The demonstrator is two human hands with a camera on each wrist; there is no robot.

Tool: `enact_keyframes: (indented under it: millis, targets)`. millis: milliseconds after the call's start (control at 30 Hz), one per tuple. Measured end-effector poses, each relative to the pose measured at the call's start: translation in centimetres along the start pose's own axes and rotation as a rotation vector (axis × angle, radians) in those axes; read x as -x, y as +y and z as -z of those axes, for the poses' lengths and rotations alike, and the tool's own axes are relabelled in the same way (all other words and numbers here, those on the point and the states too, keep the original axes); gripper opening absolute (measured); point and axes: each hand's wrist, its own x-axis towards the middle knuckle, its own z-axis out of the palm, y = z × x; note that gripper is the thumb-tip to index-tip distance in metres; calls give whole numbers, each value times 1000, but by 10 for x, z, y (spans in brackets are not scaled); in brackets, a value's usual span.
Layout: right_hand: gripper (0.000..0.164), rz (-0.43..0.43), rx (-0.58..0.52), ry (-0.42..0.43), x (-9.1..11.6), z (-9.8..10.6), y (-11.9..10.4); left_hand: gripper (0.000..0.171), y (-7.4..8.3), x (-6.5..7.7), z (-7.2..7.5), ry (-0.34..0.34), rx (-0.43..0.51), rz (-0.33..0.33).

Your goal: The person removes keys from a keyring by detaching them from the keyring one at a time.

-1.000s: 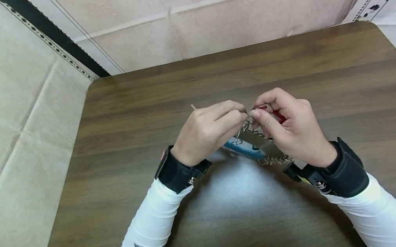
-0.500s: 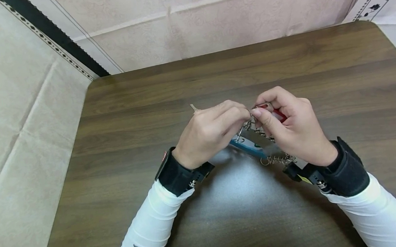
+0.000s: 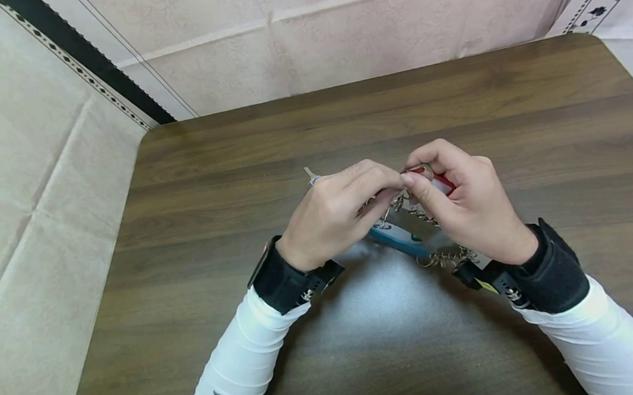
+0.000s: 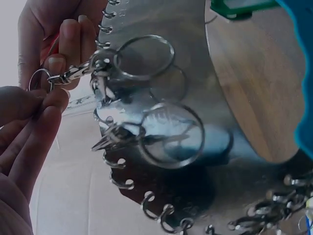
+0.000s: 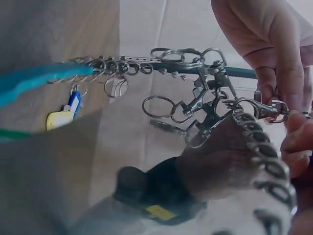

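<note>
A shiny metal plate with a blue handle stands between the hands, its edge lined with small metal rings. My left hand pinches a key ring joined to a swivel clasp at that edge. The right hand holds a red key tag, fingers curled round it, thumb tip close to the left fingertips. More clasps with split rings hang beside the pinched one. The left fingertips are partly hidden in the head view.
A yellow tag and a blue tag hang at the plate's far side. A green edge shows near the handle. All is over a brown wooden table with pale cloth behind.
My left hand has shifted slightly right, so its fingertips now meet the right thumb. The blue handle has moved a little to the right; the right hand has hardly moved.
</note>
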Motion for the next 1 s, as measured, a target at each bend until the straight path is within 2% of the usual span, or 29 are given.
enact_keyframes:
  millis: [167, 333, 567, 1000]
  targets:
    - [10, -26, -33, 3, 0, 0, -1, 6, 0, 0, 0, -2, -13, -7]
    - [17, -88, -74, -52, -1, 3, -3, 9, 1, 0, -1, 0, -49, -26]
    - [13, -136, -66, -86, -1, 3, -1, 11, 1, 0, -1, 0, -79, -33]
    - [8, -171, -105, -105, -1, 3, -2, 12, 0, -2, -3, -13, 21, 16]
